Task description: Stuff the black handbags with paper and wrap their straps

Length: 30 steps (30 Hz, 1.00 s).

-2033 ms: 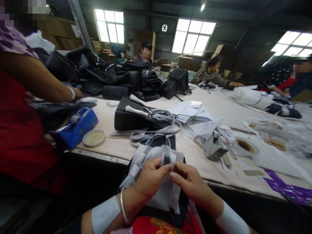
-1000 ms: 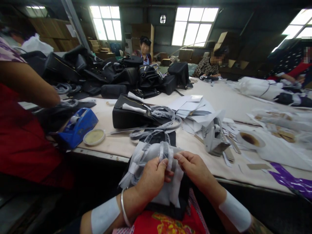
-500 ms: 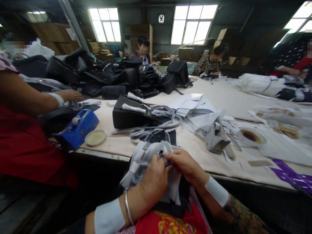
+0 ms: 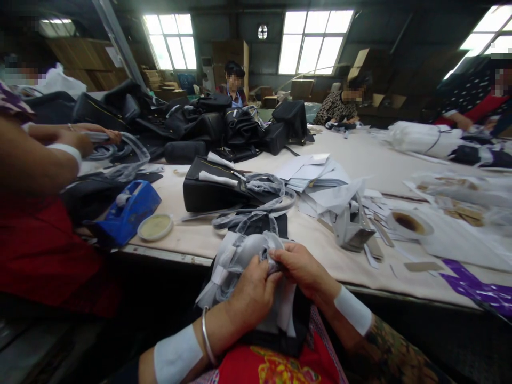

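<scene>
In the head view we see our left hand (image 4: 250,292) and right hand (image 4: 301,266), a second ago spread apart, now meeting with fingers pinched closed on the plastic-wrapped handle (image 4: 246,249) of the black bag (image 4: 276,341) in our lap, so we judge the wrapping nearly snug.

A thin silver bangle (image 4: 206,336) and a white wrist band (image 4: 178,354) sit behind the worker's left hand (image 4: 250,296). The right hand (image 4: 300,269) has a matching white band (image 4: 353,310) below a dark patterned sleeve (image 4: 384,352). The red clothing (image 4: 276,368) carries a yellow print.
</scene>
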{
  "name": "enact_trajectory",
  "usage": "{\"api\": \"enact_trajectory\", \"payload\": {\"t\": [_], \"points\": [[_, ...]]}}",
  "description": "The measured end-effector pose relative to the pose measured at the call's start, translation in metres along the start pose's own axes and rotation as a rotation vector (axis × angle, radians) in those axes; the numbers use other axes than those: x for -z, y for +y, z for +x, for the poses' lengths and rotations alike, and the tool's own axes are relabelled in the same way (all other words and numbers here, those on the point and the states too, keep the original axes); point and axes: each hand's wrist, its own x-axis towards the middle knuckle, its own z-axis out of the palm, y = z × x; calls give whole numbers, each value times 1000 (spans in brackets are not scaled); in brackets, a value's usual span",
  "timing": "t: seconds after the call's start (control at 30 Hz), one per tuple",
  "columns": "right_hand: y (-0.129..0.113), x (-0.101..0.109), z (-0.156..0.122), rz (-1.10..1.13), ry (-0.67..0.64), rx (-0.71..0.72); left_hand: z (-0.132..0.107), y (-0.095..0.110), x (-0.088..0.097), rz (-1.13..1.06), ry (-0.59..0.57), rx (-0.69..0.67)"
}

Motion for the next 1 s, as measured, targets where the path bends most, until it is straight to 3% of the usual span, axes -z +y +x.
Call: {"api": "enact_trajectory", "payload": {"t": [0.07,0.17,0.23,0.4,0.53,0.8,0.9,1.0], "points": [[-2,8,-2,-37,-32,73,2,4,5,-214,-43,143],[-2,24,-6,-134,69,183,7,10,18,-659,-107,390],[-2,31,-8,-177,94,186,10,12,27,-908,-148,477],[2,23,-7,32,-165,68,13,12,44,-1251,-271,595],[5,9,0,232,-244,30,11,11,45,-1342,-297,648],[17,-7,9,294,-123,41,5,11,38,-1392,-300,663],[13,-1,3,104,-117,127,6,14,35,-1298,-263,577],[6,19,-11,-263,167,279,4,16,33,-1117,-149,499]]}}
